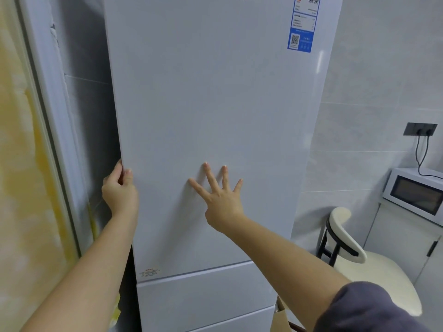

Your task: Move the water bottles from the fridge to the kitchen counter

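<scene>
A tall white fridge (pixel 211 104) fills the middle of the head view, its upper door closed. My left hand (pixel 119 190) grips the door's left edge, fingers curled round it and thumb on the front. My right hand (pixel 219 196) lies flat on the door front with its fingers spread. No water bottle is in view, and the kitchen counter cannot be made out.
Two lower fridge drawers (pixel 206 298) sit below the door. A blue label (pixel 302 32) is stuck at the door's top right. To the right stand a white chair (pixel 354 257) and a microwave (pixel 417 190) on a cabinet. A wall and yellow curtain (pixel 26 164) close the left side.
</scene>
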### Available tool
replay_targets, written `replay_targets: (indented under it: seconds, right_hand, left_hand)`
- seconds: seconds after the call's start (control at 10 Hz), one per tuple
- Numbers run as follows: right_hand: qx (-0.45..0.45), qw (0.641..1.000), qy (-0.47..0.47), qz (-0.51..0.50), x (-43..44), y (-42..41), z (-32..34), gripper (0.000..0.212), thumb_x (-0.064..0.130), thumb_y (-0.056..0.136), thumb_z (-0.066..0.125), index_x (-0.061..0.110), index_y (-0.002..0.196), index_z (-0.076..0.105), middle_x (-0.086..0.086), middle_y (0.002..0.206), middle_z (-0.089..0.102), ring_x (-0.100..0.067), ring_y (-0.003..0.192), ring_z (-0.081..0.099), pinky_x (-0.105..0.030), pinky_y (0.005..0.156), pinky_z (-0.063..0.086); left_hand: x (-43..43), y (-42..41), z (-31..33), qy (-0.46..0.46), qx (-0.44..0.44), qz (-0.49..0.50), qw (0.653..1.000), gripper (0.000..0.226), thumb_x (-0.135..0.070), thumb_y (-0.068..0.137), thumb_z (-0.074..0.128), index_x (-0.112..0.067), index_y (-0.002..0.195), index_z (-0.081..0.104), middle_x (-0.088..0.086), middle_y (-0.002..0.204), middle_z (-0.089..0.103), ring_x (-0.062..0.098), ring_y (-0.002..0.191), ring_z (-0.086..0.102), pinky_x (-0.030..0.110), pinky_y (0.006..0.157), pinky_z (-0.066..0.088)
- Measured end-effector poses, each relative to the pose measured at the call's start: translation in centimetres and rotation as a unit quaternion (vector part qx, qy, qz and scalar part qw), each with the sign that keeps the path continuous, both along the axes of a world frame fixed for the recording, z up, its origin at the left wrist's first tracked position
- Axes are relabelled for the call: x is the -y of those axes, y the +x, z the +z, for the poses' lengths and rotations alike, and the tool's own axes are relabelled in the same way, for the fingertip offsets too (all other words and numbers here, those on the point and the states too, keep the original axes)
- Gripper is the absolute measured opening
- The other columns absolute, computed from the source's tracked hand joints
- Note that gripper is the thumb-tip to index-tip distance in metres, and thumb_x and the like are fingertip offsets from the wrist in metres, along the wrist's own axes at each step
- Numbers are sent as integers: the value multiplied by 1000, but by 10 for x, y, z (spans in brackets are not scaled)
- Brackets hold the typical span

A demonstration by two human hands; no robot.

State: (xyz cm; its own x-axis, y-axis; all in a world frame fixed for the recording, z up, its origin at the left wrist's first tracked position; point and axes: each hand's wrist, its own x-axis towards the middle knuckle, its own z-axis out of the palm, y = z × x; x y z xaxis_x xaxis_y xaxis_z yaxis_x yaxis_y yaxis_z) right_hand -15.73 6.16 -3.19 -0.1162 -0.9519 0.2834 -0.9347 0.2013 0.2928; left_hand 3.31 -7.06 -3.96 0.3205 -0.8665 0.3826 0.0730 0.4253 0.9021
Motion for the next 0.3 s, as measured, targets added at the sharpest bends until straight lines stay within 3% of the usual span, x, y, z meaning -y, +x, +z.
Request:
replay_targets:
  seconds: [0.1, 0.2, 0.3]
  right_hand:
    - [27, 999, -1, 27, -11, -7, 9, 90, 22, 96, 49, 46, 152, -17, 4, 158, -37, -43, 148, -23, -75, 112, 4]
    - [47, 998, -33, 5, -32, -26, 13, 84, 33, 100, 47, 44, 153, -16, 2, 162, -30, -39, 149, -22, -73, 113, 3]
    - [42, 996, -69, -44, -64, -46, 15, 80, 46, 101, 42, 42, 153, -18, 0, 162, -29, -38, 149, -21, -73, 114, 2]
  left_hand:
    - [-23, -3, 5, 24, 49, 13, 998, 52, -23, 98, 57, -23, 148, 41, 7, 146, 40, 25, 126, 50, 41, 109, 42]
    - [-61, -15, 7, -17, 149, 46, 988, 81, -21, 92, 66, -17, 156, 17, 12, 161, 13, 31, 146, 19, 44, 117, 27]
    - [-93, -38, 0, -107, 303, 46, 946, 90, -28, 88, 71, -16, 156, 13, 14, 163, 3, 31, 150, 4, 44, 120, 14]
